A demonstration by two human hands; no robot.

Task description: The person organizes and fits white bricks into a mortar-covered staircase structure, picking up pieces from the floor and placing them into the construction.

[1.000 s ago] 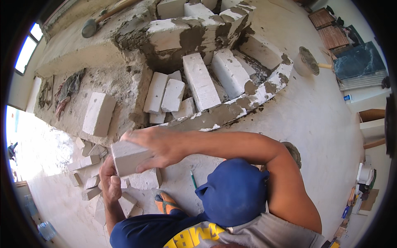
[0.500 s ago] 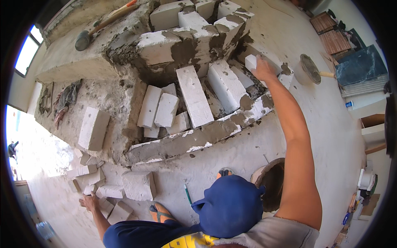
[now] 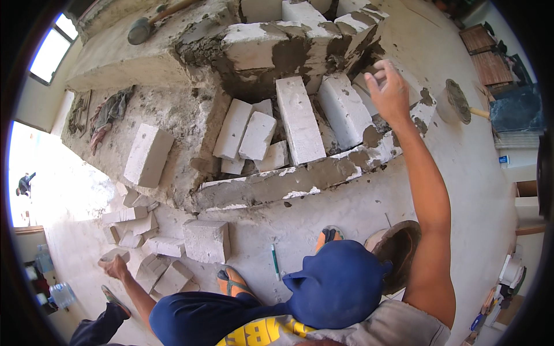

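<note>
My right hand (image 3: 391,92) hovers, fingers apart and empty, over the right end of the mortar-edged row. Pale blocks beneath it are partly hidden by the hand. My left hand (image 3: 115,267), low on the left, grips a small grey-white block piece (image 3: 114,254) beside the loose pieces on the floor. Upright and leaning white blocks, among them a long one (image 3: 300,120) and a thick one (image 3: 344,112), fill the space behind a low mortar-covered block edge (image 3: 277,188). Behind them rises a block wall joined with wet grey mortar (image 3: 288,56).
Several block pieces (image 3: 166,246) and a larger block (image 3: 206,241) lie on the floor. A round mortar tub (image 3: 398,254) stands at right, a mortar pan with a wooden handle (image 3: 457,102) farther off. A mallet (image 3: 139,31) rests on the upper step. Another person's foot (image 3: 115,301) is at lower left.
My right hand has let go of a white block and lifted with its fingers apart. My left hand has picked up a small block piece. The whole view has shifted slightly.
</note>
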